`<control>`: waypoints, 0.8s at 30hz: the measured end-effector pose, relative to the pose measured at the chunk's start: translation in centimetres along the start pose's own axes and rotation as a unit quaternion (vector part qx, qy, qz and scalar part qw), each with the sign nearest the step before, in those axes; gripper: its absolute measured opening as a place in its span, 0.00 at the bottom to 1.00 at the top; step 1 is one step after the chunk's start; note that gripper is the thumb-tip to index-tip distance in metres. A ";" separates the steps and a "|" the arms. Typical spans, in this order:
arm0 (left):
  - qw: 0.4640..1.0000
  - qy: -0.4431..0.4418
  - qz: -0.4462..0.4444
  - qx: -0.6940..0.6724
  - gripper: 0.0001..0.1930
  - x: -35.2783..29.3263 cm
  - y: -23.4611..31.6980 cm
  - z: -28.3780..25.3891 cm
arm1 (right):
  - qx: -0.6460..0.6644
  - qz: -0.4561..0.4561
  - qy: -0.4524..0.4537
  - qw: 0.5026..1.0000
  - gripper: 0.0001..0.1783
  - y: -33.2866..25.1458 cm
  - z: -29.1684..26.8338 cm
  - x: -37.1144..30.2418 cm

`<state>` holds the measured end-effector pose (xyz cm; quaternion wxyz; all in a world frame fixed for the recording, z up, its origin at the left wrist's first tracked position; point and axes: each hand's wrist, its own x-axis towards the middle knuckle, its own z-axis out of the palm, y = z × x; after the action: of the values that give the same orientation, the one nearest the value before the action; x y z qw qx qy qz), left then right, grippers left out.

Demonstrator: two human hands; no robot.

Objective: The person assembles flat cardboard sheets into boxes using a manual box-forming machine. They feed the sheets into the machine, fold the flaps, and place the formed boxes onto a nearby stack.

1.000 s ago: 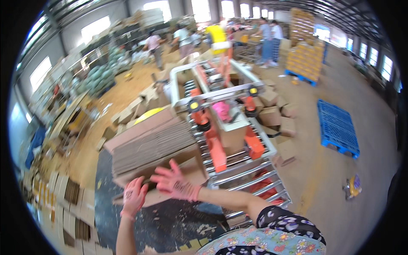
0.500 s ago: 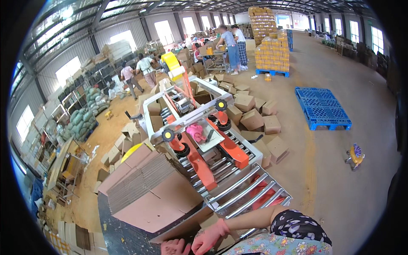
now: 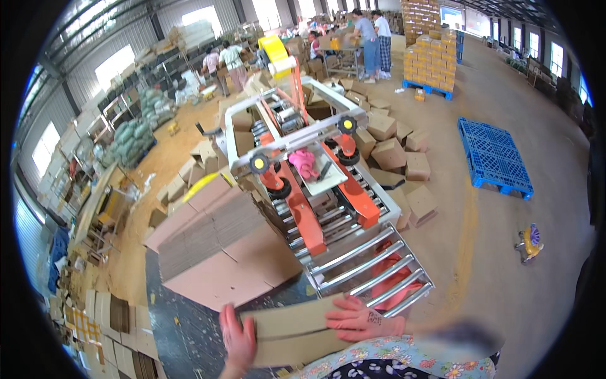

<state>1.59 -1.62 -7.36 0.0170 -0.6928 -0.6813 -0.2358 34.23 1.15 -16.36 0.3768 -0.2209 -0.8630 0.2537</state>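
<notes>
A brown cardboard box (image 3: 287,321) lies in front of me, its top flaps meeting along a dark seam. My left hand (image 3: 238,336), in a pink glove, is at the box's left end with its fingers stretched up. Across the right part of the top lies my right hand (image 3: 358,319), also pink-gloved, fingers spread and flat. Just beyond the box, a thick stack of flattened cartons (image 3: 233,265) stands on edge on the dark worktable (image 3: 180,335).
A roller conveyor (image 3: 372,268) leads to a carton-sealing machine (image 3: 315,183) with orange side rails and a yellow tape roll (image 3: 273,48). Cartons (image 3: 388,155) are heaped beside it. A blue pallet (image 3: 495,155) and a purple-and-yellow tape dispenser (image 3: 530,243) lie on the floor to the right.
My hands have moved up from the lower edge and apart, onto the box. The box's top now shows with its flaps folded in. The whole view has shifted.
</notes>
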 end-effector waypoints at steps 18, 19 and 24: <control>0.917 0.008 0.325 -0.233 0.18 16.2 13.8 17.7 | -0.341 0.137 0.424 0.827 0.20 17.6 -0.8 7.3; 0.935 0.025 0.296 -0.194 0.18 14.5 10.5 16.9 | -0.371 0.159 0.413 0.816 0.22 16.9 -0.9 10.0; 0.956 -0.178 -0.152 -0.176 0.14 7.8 -4.8 10.6 | -0.172 -0.086 0.120 0.974 0.29 5.5 7.5 26.4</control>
<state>-0.05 9.65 -15.54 -0.2633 -0.6034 -0.7184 -0.2248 13.22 18.51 -9.91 0.4546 -0.2363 -0.8579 0.0395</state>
